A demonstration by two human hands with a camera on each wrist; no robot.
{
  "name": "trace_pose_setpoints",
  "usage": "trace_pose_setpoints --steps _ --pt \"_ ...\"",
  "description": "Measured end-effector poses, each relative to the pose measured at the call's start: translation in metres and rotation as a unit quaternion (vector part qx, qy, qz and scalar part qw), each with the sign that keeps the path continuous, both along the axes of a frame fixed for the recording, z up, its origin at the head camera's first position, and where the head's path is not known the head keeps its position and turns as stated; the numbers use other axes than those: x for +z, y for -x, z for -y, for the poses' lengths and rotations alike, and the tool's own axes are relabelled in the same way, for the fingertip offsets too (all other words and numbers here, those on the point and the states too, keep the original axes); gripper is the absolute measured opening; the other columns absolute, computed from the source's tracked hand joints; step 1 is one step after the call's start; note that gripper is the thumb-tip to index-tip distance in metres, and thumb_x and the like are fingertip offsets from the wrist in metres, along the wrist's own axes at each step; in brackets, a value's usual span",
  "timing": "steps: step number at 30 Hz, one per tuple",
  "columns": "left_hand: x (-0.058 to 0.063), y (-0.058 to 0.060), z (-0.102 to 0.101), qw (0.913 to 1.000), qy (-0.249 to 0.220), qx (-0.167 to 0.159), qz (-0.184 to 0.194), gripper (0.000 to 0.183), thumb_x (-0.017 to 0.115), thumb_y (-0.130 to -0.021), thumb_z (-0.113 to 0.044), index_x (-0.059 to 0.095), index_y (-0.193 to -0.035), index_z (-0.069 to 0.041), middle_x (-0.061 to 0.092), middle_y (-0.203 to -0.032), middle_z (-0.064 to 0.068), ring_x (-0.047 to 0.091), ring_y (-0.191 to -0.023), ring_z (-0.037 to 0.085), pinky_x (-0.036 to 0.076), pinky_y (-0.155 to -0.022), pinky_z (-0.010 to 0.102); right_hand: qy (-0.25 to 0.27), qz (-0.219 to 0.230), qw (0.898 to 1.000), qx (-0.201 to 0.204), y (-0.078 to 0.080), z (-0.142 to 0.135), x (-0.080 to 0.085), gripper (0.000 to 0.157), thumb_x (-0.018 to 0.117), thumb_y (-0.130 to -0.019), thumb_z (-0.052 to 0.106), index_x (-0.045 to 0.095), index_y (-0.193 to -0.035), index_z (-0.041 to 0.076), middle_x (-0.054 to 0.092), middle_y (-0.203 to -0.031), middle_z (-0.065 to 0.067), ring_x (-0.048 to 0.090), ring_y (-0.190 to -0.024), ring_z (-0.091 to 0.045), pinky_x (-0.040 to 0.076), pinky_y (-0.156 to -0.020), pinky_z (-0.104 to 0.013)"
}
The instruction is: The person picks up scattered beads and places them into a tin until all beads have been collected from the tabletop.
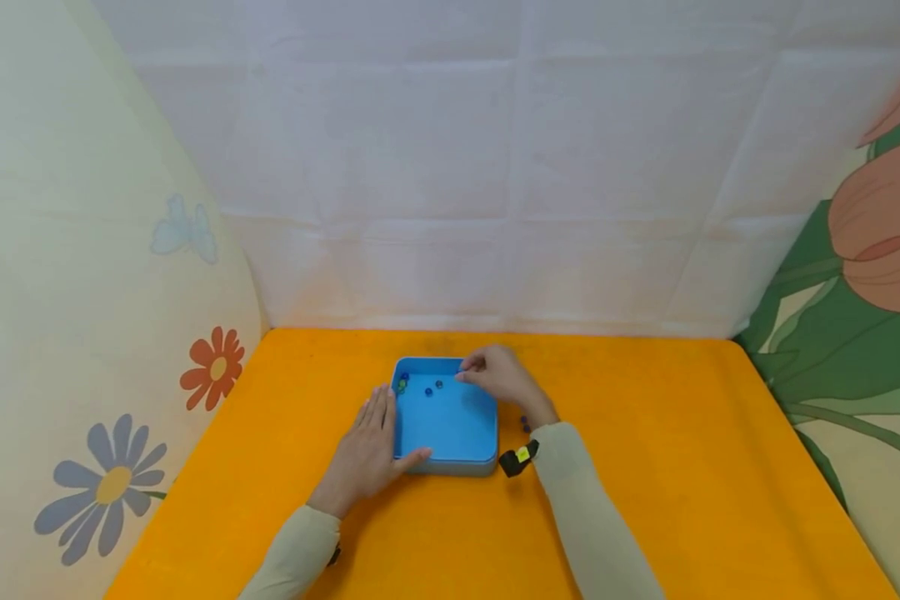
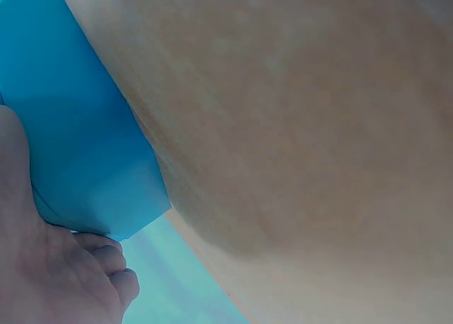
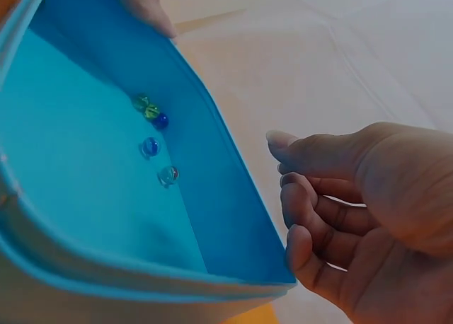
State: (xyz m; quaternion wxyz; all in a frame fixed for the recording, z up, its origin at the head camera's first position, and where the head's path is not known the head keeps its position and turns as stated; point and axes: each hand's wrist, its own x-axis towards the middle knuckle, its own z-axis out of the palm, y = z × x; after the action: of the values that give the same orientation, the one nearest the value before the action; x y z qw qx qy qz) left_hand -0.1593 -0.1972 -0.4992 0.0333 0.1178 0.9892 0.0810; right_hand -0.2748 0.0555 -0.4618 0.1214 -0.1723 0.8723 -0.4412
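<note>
A shallow blue square box (image 1: 446, 425) rests on the orange table. Inside, toward its far left, lie several glass marbles (image 3: 151, 147), some blue, some green and one clear with colour in it. My left hand (image 1: 367, 446) lies along the box's left side, its fingers straight and its thumb over the near rim. Over the far right corner is my right hand (image 1: 498, 375), thumb and index finger pinched around a small dark blue marble, mostly hidden by the fingertips. Its other fingers curl loosely in the right wrist view.
Dark marbles (image 1: 526, 424) lie on the orange tabletop (image 1: 645, 450) right of the box, beside my right wrist. A white cloth (image 1: 420, 167) hangs behind the table, with flower-printed cloths (image 1: 112, 483) at both sides.
</note>
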Motion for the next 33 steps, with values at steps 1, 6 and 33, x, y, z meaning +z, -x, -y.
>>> trace_pose_setpoints --steps 1,6,33 --pt "0.0 0.0 0.0 1.0 0.0 0.001 0.001 0.12 0.051 -0.093 -0.08 0.014 -0.165 0.007 0.014 -0.175 0.026 0.017 -0.164 0.043 0.022 -0.133 0.054 0.001 0.0 1.0 0.003 0.001 0.001 0.0 0.018 0.072 -0.101 0.026 0.079 -0.107 0.011 0.075 -0.096 -0.003 0.064 -0.084 -0.018 0.057 -0.075 -0.03" --pt "0.001 -0.001 0.0 1.0 -0.002 0.0 0.0 0.119 0.052 -0.093 -0.08 0.015 -0.165 0.008 0.014 -0.175 0.026 0.018 -0.163 0.043 0.023 -0.132 0.054 0.012 0.007 1.0 0.008 0.004 0.006 -0.002 0.017 0.071 -0.102 0.026 0.079 -0.107 0.012 0.076 -0.099 -0.004 0.065 -0.085 -0.019 0.058 -0.077 -0.03" --pt "0.0 -0.002 -0.001 0.9999 0.009 -0.004 -0.013 0.118 0.051 -0.093 -0.08 0.017 -0.164 0.008 0.016 -0.174 0.028 0.02 -0.163 0.044 0.024 -0.132 0.054 -0.005 0.013 1.0 0.012 0.016 0.031 -0.006 0.02 0.073 -0.101 0.026 0.079 -0.109 0.009 0.076 -0.101 -0.006 0.065 -0.088 -0.019 0.059 -0.081 -0.031"
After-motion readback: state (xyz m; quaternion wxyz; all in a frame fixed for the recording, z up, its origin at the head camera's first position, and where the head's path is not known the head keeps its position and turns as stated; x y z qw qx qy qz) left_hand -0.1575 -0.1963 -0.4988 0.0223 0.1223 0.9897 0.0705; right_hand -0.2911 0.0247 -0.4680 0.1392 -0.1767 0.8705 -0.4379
